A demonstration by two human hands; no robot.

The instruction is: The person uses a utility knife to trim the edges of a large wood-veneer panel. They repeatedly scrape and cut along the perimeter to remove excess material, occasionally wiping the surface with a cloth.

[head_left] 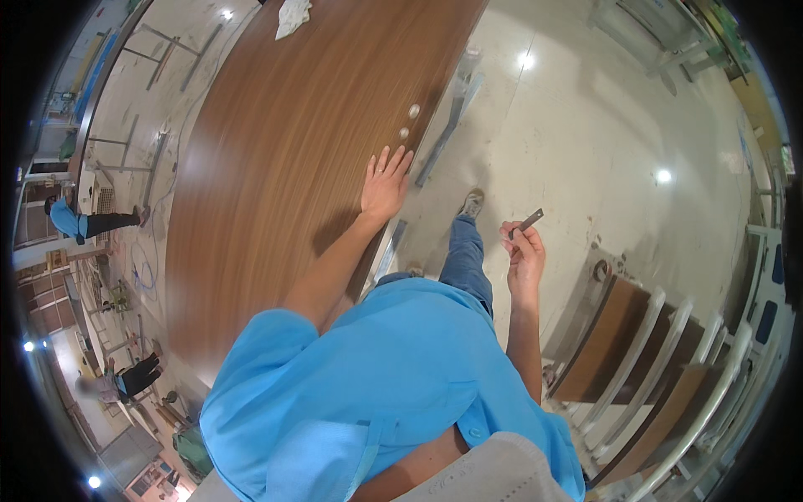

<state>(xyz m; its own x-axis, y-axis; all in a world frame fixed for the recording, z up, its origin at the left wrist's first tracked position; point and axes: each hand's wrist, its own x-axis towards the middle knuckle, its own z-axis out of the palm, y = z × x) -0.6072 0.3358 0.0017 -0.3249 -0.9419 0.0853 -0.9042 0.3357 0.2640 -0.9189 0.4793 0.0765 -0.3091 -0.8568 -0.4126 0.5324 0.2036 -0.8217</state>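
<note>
My left hand lies flat, fingers stretched, on a large brown wood-grain tabletop near its right edge. A ring shows on one finger. Just beyond the fingertips are two small round whitish spots; whether they are discs or holes I cannot tell. Away from the tabletop, over the floor to the right, my right hand is closed on a short, dark, flat blade-like tool. One end of the tool sticks out up and to the right; my fingers cover the other.
A crumpled white cloth lies at the tabletop's far end. Grey metal bars show beside its right edge. Brown panels with pale padding stand at the lower right. Two people, one in a blue top, are at the far left among metal frames.
</note>
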